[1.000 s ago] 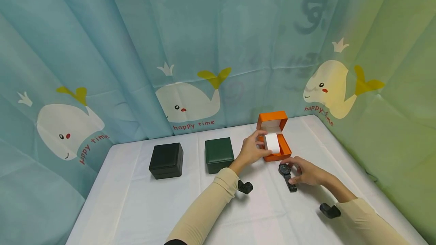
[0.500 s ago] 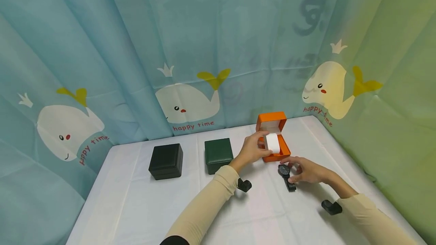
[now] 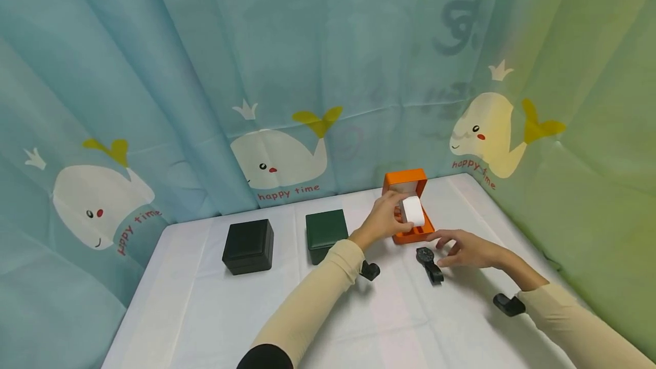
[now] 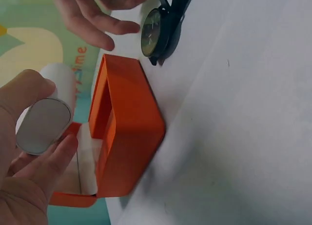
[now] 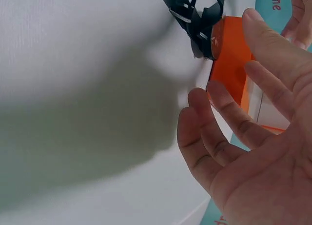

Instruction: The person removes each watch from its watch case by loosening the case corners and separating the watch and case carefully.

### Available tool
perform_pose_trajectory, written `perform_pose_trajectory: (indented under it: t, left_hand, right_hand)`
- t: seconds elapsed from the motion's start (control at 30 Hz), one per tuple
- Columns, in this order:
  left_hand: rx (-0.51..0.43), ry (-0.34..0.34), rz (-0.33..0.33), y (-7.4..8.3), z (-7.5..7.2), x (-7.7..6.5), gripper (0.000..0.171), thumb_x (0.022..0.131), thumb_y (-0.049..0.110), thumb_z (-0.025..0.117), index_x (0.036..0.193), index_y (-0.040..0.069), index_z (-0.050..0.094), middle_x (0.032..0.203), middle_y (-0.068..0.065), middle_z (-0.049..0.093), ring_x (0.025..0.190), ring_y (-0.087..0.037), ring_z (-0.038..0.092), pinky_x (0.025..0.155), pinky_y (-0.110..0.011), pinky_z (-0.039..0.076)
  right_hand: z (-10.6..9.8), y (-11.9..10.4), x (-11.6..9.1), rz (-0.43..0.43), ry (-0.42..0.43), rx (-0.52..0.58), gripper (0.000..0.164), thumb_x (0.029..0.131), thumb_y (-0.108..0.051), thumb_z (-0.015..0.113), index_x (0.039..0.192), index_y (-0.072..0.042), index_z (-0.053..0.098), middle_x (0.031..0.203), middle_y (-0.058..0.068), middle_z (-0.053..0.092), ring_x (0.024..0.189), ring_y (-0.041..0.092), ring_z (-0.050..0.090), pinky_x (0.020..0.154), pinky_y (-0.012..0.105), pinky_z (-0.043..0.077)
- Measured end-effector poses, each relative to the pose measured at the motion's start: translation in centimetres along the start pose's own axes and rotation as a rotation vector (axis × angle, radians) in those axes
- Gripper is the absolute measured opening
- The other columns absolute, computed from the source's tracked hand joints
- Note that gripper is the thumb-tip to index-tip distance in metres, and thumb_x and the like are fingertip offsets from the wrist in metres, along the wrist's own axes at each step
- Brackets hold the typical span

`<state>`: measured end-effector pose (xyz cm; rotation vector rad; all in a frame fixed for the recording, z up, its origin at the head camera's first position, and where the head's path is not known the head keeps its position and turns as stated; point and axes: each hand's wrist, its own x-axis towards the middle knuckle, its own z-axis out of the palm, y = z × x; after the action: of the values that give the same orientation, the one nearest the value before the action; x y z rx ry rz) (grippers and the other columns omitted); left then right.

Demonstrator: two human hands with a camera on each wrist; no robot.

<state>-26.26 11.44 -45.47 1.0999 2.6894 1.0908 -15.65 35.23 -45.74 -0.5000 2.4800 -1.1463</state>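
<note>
My left hand [image 3: 383,218] grips a white watch cushion [image 3: 413,211] between thumb and fingers, just above the open orange watch box [image 3: 413,237]. In the left wrist view the cushion [image 4: 45,125] shows a grey oval end and is clear of the orange box [image 4: 134,122]. A black wristwatch [image 3: 428,265] lies on the table in front of the box. Beside the watch is my right hand [image 3: 468,249], its fingers spread and apart from it. The right wrist view shows that hand [image 5: 253,142] holding nothing, with the watch [image 5: 200,25] beyond the fingertips.
On the white-covered table [image 3: 205,323], a closed dark green box [image 3: 326,232] stands left of my left hand. Farther left is a closed black box [image 3: 248,246]. A blue curtain [image 3: 287,61] hangs behind, and a green one [image 3: 605,198] along the right.
My left hand has lifted the white cushion up from the orange box. My right hand has drawn away from the watch and its fingers have spread.
</note>
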Motion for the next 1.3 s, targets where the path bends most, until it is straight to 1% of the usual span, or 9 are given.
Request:
perform_pose_trajectory:
  t: [0.1,0.17,0.3,0.4,0.5,0.67,0.8,1.07,1.3]
  left_hand:
    - [0.034,-0.009,0.009,-0.1,-0.1,0.3,0.069,0.086,0.028,0.084,0.147,0.011,0.056,0.149,-0.008,0.051,0.132,-0.029,0.049,0.110,-0.037,0.044]
    - [0.062,-0.013,0.016,-0.1,-0.1,0.4,0.069,0.086,0.029,0.084,0.147,0.011,0.056,0.149,-0.007,0.051,0.133,-0.028,0.049,0.111,-0.037,0.043]
    - [0.155,-0.005,0.024,-0.2,0.1,0.6,0.070,0.085,0.036,0.083,0.146,0.014,0.057,0.147,-0.003,0.054,0.130,-0.021,0.052,0.107,-0.033,0.046]
    - [0.223,-0.002,0.009,-0.1,0.3,0.7,0.070,0.085,0.043,0.082,0.146,0.017,0.058,0.146,0.001,0.056,0.130,-0.017,0.051,0.103,-0.033,0.049]
    - [0.263,-0.012,-0.009,-0.1,0.4,0.8,0.070,0.085,0.047,0.081,0.145,0.019,0.059,0.146,0.003,0.057,0.131,-0.017,0.049,0.105,-0.035,0.048]
    - [0.284,-0.009,-0.012,-0.1,0.6,0.9,0.069,0.085,0.047,0.082,0.144,0.019,0.060,0.144,0.003,0.059,0.130,-0.020,0.051,0.108,-0.036,0.045]
    - [0.289,-0.004,-0.014,-0.2,0.8,1.0,0.068,0.084,0.047,0.082,0.143,0.019,0.062,0.144,0.003,0.060,0.129,-0.020,0.051,0.109,-0.037,0.045]
    - [0.295,-0.017,-0.005,-0.6,1.1,1.5,0.067,0.085,0.047,0.081,0.143,0.018,0.062,0.143,0.004,0.061,0.127,-0.019,0.052,0.110,-0.037,0.043]
    - [0.262,0.005,0.032,-1.2,1.3,1.8,0.056,0.081,0.041,0.087,0.131,0.022,0.069,0.129,0.006,0.067,0.114,-0.013,0.058,0.099,-0.032,0.050]
  right_hand:
    - [-0.5,-0.1,0.0,-0.033,0.013,-0.032,0.055,0.093,-0.019,0.078,0.140,-0.002,0.055,0.121,0.023,0.063,0.093,0.027,0.070,0.077,0.035,0.056]
    - [-0.7,-0.2,-0.1,-0.056,0.042,-0.063,0.054,0.093,-0.020,0.078,0.138,-0.001,0.057,0.120,0.023,0.064,0.093,0.027,0.070,0.077,0.036,0.057]
    - [-1.1,-0.2,0.0,-0.078,0.134,-0.110,0.052,0.093,-0.023,0.078,0.136,-0.001,0.059,0.120,0.024,0.066,0.092,0.023,0.069,0.074,0.034,0.057]
    - [-1.2,-0.1,-0.1,-0.072,0.214,-0.136,0.054,0.093,-0.025,0.079,0.138,-0.004,0.059,0.122,0.023,0.066,0.093,0.023,0.068,0.072,0.032,0.056]
    - [-1.3,-0.1,-0.1,-0.081,0.283,-0.139,0.056,0.092,-0.025,0.080,0.139,-0.005,0.058,0.125,0.025,0.065,0.096,0.027,0.068,0.074,0.033,0.056]
    - [-1.2,-0.1,-0.1,-0.087,0.364,-0.132,0.055,0.092,-0.023,0.079,0.140,-0.007,0.058,0.129,0.025,0.062,0.102,0.035,0.067,0.077,0.034,0.057]
    - [-1.1,-0.1,-0.1,-0.077,0.387,-0.134,0.054,0.093,-0.022,0.079,0.140,-0.010,0.058,0.129,0.025,0.062,0.103,0.035,0.067,0.077,0.035,0.057]
    - [-0.8,0.3,0.1,-0.058,0.392,-0.133,0.056,0.093,-0.022,0.078,0.142,-0.006,0.057,0.129,0.026,0.062,0.102,0.033,0.067,0.077,0.035,0.057]
    - [-0.5,0.5,0.4,-0.059,0.411,-0.122,0.059,0.093,-0.021,0.078,0.144,-0.005,0.054,0.129,0.028,0.061,0.103,0.039,0.067,0.078,0.041,0.056]
